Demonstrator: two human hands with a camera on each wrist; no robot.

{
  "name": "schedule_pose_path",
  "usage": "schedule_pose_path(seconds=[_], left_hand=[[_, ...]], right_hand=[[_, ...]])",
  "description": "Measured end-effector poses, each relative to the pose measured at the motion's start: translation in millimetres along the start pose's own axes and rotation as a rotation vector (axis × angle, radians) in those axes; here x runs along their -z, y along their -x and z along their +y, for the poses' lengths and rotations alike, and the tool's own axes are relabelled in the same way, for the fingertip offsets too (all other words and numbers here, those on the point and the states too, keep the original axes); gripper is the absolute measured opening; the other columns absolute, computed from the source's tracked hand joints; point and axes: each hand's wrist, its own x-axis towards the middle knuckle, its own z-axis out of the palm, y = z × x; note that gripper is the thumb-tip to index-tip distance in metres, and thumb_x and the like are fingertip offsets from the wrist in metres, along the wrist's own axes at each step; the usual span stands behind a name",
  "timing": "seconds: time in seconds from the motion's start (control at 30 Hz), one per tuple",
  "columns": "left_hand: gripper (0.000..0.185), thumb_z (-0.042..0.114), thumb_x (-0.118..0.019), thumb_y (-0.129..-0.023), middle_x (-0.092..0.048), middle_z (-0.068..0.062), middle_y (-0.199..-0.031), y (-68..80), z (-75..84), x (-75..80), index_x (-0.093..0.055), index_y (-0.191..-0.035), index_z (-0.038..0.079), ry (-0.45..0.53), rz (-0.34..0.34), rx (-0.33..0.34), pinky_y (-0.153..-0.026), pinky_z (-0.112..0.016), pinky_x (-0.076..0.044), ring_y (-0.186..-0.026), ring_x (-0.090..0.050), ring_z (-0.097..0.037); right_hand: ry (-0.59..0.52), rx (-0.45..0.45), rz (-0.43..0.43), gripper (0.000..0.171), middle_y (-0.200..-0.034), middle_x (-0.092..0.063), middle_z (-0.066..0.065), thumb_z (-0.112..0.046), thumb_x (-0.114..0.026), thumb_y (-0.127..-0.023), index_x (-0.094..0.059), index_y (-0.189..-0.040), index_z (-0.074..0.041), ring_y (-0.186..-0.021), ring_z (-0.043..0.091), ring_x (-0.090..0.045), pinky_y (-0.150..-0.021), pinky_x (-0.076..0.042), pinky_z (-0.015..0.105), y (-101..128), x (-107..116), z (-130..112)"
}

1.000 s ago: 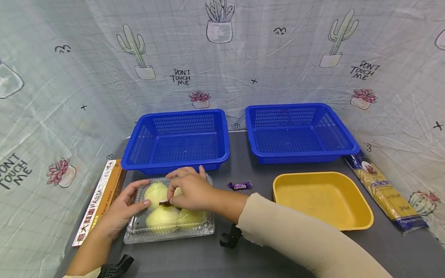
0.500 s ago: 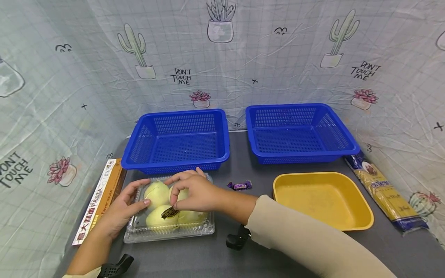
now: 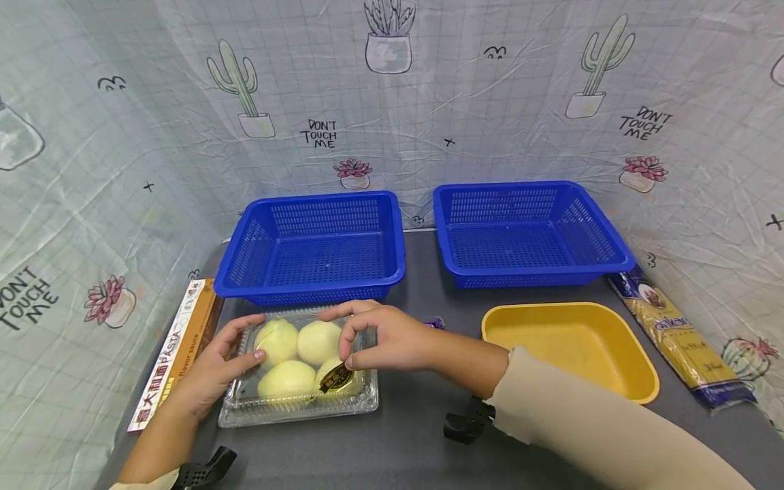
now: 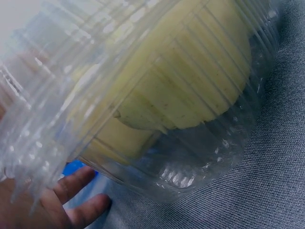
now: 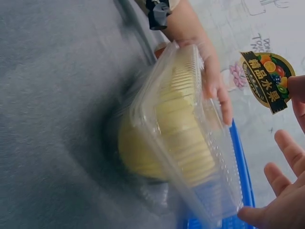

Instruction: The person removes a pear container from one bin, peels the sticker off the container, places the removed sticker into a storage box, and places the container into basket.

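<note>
Fingers [image 3: 350, 361] pinch sticker [image 3: 333, 378] (above clamshell [image 3: 298, 403]).

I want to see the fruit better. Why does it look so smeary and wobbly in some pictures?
Left wrist view: the clear box sits right at the lens, so its ribbed plastic smears the yellow fruit. Right wrist view: the box is motion-blurred, yet the sticker reads sharp. Head view: sharpest, but the wide lens bends the edges.

Grey table [image 3: 416, 449], baskets [image 3: 312, 245], tray [image 3: 566, 350], clamshell [image 3: 300, 401]

Two blue baskets [image 3: 312, 245], yellow tray [image 3: 569, 350], pasta box [image 3: 177, 350] — perhaps spaghetti bag [image 3: 676, 337]
</note>
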Motion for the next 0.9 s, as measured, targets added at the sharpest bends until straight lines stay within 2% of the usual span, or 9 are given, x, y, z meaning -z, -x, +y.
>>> schedule_pose_path(seconds=[0.17,0.3,0.4,0.53,0.6,0.7,0.77,0.8,0.9], left_hand=[[0.064,0.005,-0.072,-0.1,-0.027,-0.022,-0.169,-0.1,-1.1,0.1,-0.044,-0.157,0.003,-0.004,-0.001,0.001,-0.121,-0.075,0.003,-0.16,0.003,-0.049],[0.063,0.003,-0.071,-0.1,-0.036,-0.009,-0.165,0.4,-2.2,-0.2,-0.044,-0.157,0.004,0.0,0.0,-0.007,-0.122,-0.073,0.002,-0.16,0.001,-0.048],[0.062,0.002,-0.071,-0.1,-0.04,-0.001,-0.161,0.4,-2.1,-0.6,-0.045,-0.156,0.004,0.008,0.003,-0.015,-0.122,-0.073,0.002,-0.16,0.0,-0.047],[0.062,0.003,-0.071,-0.1,-0.039,0.001,-0.161,2.1,-2.5,-0.8,-0.045,-0.157,0.005,0.016,0.006,-0.01,-0.122,-0.073,0.003,-0.16,0.001,-0.047],[0.062,0.003,-0.071,-0.1,-0.04,0.0,-0.161,2.7,-2.8,-0.9,-0.045,-0.157,0.005,0.015,0.007,-0.007,-0.122,-0.073,0.002,-0.16,0.0,-0.046],[0.062,0.003,-0.071,-0.1,-0.04,0.001,-0.161,3.0,-3.3,-0.7,-0.045,-0.157,0.005,0.012,0.007,-0.008,-0.122,-0.074,0.002,-0.16,0.0,-0.046],[0.062,0.004,-0.071,-0.101,-0.04,0.002,-0.16,2.8,-3.2,-0.4,-0.045,-0.157,0.005,0.008,0.005,-0.008,-0.122,-0.072,0.002,-0.16,0.0,-0.045],[0.062,0.004,-0.071,-0.101,-0.04,0.002,-0.16,2.6,-3.1,-0.3,-0.045,-0.157,0.005,0.008,0.003,-0.01,-0.124,-0.07,0.003,-0.16,0.0,-0.044],[0.061,0.005,-0.07,-0.102,-0.04,0.002,-0.159,0.6,-3.0,-0.4,-0.044,-0.157,0.006,-0.008,-0.006,-0.02,-0.131,-0.039,-0.006,-0.161,-0.003,-0.037]], right_hand=[[-0.063,-0.011,-0.008,0.013,-0.152,-0.057,-0.011,-0.009,-0.08,-0.091,-0.073,-0.089,-0.021,-0.147,0.019,-0.047,-0.115,-0.04,0.047,27,14,4],[-0.114,-0.038,-0.036,0.011,-0.154,-0.056,-0.006,-0.009,-0.077,-0.092,-0.072,-0.091,-0.019,-0.145,0.025,-0.05,-0.115,-0.043,0.048,48,28,7],[-0.123,-0.061,-0.04,0.011,-0.155,-0.056,-0.004,-0.008,-0.076,-0.093,-0.071,-0.093,-0.018,-0.145,0.024,-0.05,-0.115,-0.043,0.051,63,41,9],[-0.177,-0.057,-0.049,0.004,-0.154,-0.057,0.004,-0.007,-0.073,-0.095,-0.07,-0.096,-0.008,-0.144,0.028,-0.05,-0.115,-0.041,0.054,82,62,15],[-0.232,-0.063,-0.058,0.004,-0.153,-0.057,0.012,-0.006,-0.071,-0.098,-0.068,-0.098,-0.003,-0.144,0.034,-0.049,-0.116,-0.042,0.052,93,74,21],[-0.276,-0.101,-0.058,0.001,-0.151,-0.057,0.022,-0.003,-0.067,-0.1,-0.067,-0.099,-0.003,-0.143,0.039,-0.051,-0.113,-0.046,0.043,110,92,31],[-0.286,-0.146,-0.052,0.004,-0.15,-0.057,0.024,-0.003,-0.065,-0.102,-0.066,-0.1,-0.006,-0.142,0.038,-0.053,-0.111,-0.048,0.037,122,104,39],[-0.288,-0.163,-0.049,0.005,-0.15,-0.057,0.025,-0.002,-0.064,-0.102,-0.066,-0.1,-0.007,-0.141,0.036,-0.054,-0.111,-0.049,0.035,128,110,43],[-0.3,-0.203,-0.052,0.005,-0.151,-0.058,0.023,-0.002,-0.062,-0.104,-0.064,-0.101,-0.004,-0.139,0.03,-0.056,-0.108,-0.051,0.033,146,127,55]])
